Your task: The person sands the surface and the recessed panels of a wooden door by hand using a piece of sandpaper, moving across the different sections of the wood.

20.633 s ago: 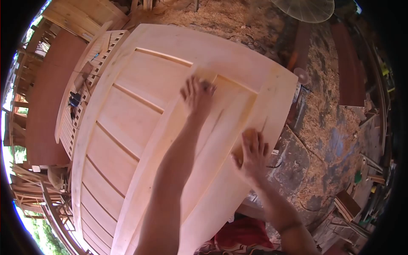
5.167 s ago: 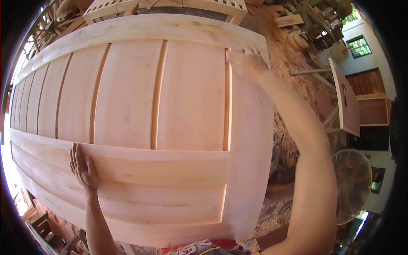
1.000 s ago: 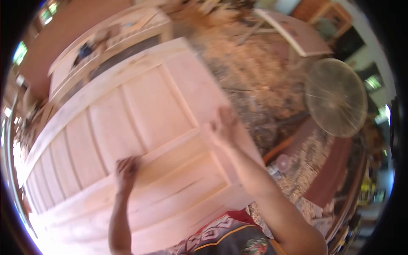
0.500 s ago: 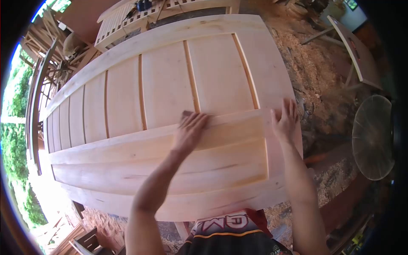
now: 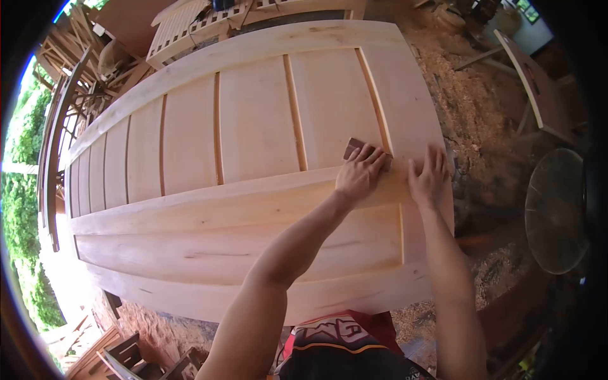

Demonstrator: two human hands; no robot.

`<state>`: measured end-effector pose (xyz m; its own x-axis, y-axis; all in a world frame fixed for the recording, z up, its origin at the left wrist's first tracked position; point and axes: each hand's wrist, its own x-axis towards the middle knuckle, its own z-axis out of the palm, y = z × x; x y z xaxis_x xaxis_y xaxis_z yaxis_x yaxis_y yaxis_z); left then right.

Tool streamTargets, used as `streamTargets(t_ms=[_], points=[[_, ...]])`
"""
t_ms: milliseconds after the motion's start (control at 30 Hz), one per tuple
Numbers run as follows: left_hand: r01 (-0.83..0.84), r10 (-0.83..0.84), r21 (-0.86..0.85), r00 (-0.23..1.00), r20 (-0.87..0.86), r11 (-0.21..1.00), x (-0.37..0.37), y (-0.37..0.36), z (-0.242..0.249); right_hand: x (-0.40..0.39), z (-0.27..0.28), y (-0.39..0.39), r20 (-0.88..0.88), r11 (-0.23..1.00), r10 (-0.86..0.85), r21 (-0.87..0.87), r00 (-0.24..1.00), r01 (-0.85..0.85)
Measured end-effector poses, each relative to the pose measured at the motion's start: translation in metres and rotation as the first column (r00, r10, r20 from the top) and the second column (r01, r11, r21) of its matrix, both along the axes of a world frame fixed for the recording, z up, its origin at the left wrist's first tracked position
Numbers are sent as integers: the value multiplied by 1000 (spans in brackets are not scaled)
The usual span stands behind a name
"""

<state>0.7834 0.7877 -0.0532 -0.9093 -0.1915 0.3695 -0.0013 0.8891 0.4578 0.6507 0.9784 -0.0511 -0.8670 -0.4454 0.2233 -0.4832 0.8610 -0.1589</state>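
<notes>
While the left hand [image 5: 360,174] presses sandpaper [image 5: 353,148] onto the door [image 5: 253,126], the right hand [image 5: 429,177] lies flat, fingers spread.

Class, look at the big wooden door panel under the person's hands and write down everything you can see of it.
The wooden door panel is pale, unfinished-looking wood lying flat. A wide frame surrounds a row of upright boards split by narrow darker strips; a broad cross rail runs beneath them, with long boards below it. The left hand presses a small brown sanding piece at the rail's right end; the right hand lies flat on the right frame edge. Sawdust-covered ground lies beyond.
</notes>
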Motion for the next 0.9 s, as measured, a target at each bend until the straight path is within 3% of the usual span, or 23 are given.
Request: streamTargets(t_ms=[33, 100, 167, 200, 267, 433, 500, 567, 600, 733, 833, 867, 900], points=[[-44, 43, -25, 999, -11, 999, -6, 11, -9, -2, -6, 2, -24, 1000, 14, -15, 1000, -14], [216, -318, 379, 919, 232, 900, 15, -19, 39, 0, -11, 5, -38, 1000, 10, -25, 999, -10], [284, -422, 513, 889, 175, 810, 41, -37, 69, -8, -3, -2, -43, 999, 13, -51, 999, -15], [260, -296, 439, 955, 14, 860, 36, -44, 67, -5, -1, 0, -21, 998, 9, -56, 1000, -10], [295, -289, 109, 955, -69, 949, 10, -43, 70, 1, 1, -1, -6, 997, 22, -71, 1000, -23], [291, -298, 164, 955, 14, 942, -21, -5, 7, -5, -1, 3, -24, 990, 9, -143, 1000, -12], [407, -440, 184, 871, 218, 895, 1, -22, 37, -1, 5, 6, 9, 984, 9, -179, 1000, -8], [310, -445, 370, 813, 375, 876, 21, -55, 52, -12, 11, 1, -1, 984, -2, -178, 1000, 2], [31, -185, 440, 932, 311, 897, 22, -60, 56, -8, 12, 1, 13, 986, -9, -166, 1000, 11], [162, -166, 115, 986, 22, 980, 19, -28, 25, -1, 9, 6, 63, 988, 30, -152, 998, -20], [108, -112, 44, 989, 98, 993, 75, -64, 10, 0, 9, 10, 98, 989, 28, -149, 995, -13], [98, -105, 55, 983, 149, 994, 95, -76, 38, 3, 8, 12, 106, 990, 31, -137, 994, -17], [20, -23, 45, 996, 87, 999, 129, -95, 24, 0, 10, 12, 101, 991, 35, -132, 994, -21]])
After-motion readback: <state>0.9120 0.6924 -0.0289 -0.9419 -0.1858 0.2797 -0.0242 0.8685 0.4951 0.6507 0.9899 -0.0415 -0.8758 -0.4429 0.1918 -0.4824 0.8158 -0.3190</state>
